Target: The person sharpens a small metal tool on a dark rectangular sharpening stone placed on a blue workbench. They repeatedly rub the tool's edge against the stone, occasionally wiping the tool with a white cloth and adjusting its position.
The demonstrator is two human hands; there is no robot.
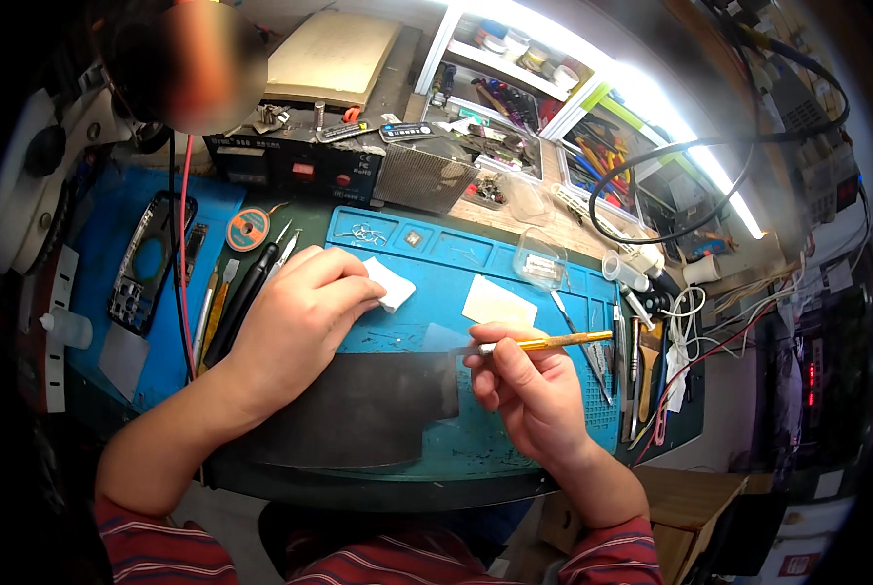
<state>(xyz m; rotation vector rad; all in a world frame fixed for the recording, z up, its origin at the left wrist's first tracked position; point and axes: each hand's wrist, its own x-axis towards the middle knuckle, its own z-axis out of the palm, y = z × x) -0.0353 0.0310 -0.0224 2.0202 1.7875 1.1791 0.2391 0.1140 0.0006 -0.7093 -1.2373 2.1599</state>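
My left hand [305, 312] pinches a folded white tissue [388, 285] above the blue silicone mat [383, 331], left of centre. My right hand [529, 390] grips a slim gold-handled tool [563, 339] with a metal tip, held level and pointing left. Below both hands lies a dark, flat sheet [344, 414] with a cut step at its right side. A clear film [441, 336] and a cream paper piece [500, 302] lie just beyond my right hand. A clear small box [541, 263] sits behind them.
A phone frame [134, 297], solder wick spool [248, 227] and pens [237, 312] lie left. Tweezers and brushes [649, 361] line the right. Behind stand a black device [290, 171] and lit shelves [515, 58]. Cables hang at both sides; a blurred shape fills the top left.
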